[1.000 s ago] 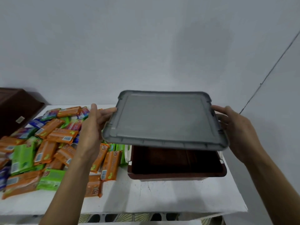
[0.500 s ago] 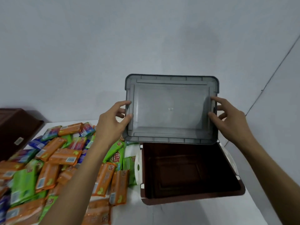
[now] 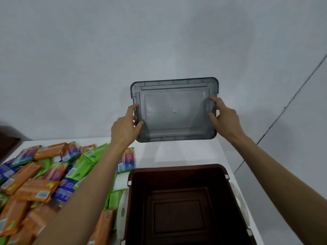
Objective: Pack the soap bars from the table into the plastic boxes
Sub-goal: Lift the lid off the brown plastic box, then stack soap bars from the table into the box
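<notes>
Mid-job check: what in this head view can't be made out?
1. Soap bars: head view, pile cut off by the left and bottom edges and partly hidden by the left forearm; count unknown.
2. Brown box: near wall cut off by the bottom edge.
3. Lid, gripped by left hand and right hand: whether it touches the table is unclear.
4. Wrapper print: blurred.

a plain pale grey wall fills the view from 9 round to 2 o'clock, evenly lit, with a faint soft shadow near 12. toward 3 o'clock a thin dark line slants down across it (a seam or a cable, hard to tell). a white table stands against the wall. at 9 o'clock a dark brown shape is cut off by the edge.
</notes>
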